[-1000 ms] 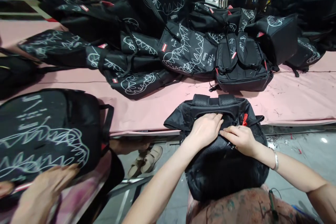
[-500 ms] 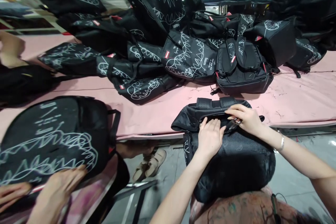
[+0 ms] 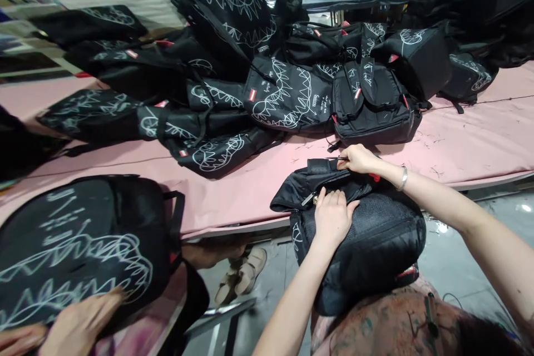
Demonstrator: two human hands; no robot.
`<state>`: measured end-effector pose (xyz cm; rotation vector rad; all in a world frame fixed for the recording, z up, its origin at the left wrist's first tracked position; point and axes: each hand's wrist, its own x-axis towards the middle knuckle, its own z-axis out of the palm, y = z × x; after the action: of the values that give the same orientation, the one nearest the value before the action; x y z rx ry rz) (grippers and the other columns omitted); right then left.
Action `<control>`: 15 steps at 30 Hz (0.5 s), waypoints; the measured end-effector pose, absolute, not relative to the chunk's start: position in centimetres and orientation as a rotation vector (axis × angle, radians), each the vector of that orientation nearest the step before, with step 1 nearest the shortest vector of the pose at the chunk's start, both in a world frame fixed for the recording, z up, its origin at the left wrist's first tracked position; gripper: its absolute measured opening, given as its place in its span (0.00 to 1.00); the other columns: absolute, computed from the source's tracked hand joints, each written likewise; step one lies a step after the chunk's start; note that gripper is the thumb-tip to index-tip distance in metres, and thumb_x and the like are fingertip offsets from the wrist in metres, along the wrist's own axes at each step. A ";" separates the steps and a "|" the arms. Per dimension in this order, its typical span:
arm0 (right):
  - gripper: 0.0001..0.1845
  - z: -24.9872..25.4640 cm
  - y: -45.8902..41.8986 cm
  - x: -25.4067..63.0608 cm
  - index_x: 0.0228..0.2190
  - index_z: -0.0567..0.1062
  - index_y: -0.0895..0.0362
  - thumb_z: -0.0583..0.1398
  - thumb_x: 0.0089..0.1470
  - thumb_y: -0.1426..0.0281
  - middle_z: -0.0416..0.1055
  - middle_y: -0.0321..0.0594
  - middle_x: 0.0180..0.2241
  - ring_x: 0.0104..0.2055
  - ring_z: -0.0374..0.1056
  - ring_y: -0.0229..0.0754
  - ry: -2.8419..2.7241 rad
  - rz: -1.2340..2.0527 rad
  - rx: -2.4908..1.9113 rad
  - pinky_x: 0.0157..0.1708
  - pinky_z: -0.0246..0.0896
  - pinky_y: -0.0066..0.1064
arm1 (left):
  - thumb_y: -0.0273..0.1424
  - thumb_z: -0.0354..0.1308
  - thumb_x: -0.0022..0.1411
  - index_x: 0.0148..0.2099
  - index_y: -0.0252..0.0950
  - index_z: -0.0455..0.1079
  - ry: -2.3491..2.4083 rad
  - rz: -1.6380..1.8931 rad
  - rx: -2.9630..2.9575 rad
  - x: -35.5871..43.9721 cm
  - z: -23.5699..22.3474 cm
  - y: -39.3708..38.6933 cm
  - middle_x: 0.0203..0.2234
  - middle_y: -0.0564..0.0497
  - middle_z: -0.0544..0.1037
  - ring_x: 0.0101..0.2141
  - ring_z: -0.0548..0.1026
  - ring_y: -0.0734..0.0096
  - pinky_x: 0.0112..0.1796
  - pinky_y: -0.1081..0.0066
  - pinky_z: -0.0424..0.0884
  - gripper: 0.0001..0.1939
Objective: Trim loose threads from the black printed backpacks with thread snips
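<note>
A black backpack (image 3: 367,245) lies across my lap and against the table's edge, its mesh back panel facing up. My left hand (image 3: 334,216) rests flat on it, fingers stretched toward the top opening. A silver zipper pull (image 3: 308,198) shows just beside those fingertips. My right hand (image 3: 359,158) is closed above the bag's top edge, by the black strap base (image 3: 320,166). From its fingers a thin dark tip points left; it looks like thread snips (image 3: 334,158), mostly hidden in the grip. A red tag (image 3: 374,177) shows beneath my right wrist.
Several black backpacks with white scribble prints (image 3: 287,94) are heaped on the pink-covered table (image 3: 233,194), where loose dark threads lie. At left, another person's hand (image 3: 79,317) rests on a printed backpack (image 3: 83,233). Sandals (image 3: 250,272) stand on the floor below.
My right hand has moved from the bag's opening up to its top edge, with the thin tip now showing. My left hand came back from the opening onto the mesh panel and stays there.
</note>
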<state>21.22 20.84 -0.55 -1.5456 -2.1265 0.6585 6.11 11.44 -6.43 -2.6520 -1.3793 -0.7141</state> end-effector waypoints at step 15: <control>0.11 -8.9 15.5 33.3 0.29 0.77 0.61 0.60 0.43 0.67 0.75 0.40 0.29 0.32 0.69 0.41 -1.537 1.077 -1.520 0.37 0.62 0.32 | 0.40 0.49 0.59 0.57 0.37 0.59 -1.787 -0.756 -3.136 -3.7 -10.5 13.8 0.56 0.42 0.62 0.57 0.59 0.59 0.56 0.52 0.52 0.25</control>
<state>33.29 15.52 -8.94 -1.5201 -1.5371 1.0774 -3.65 13.80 -10.52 -3.1364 -1.7866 -0.7557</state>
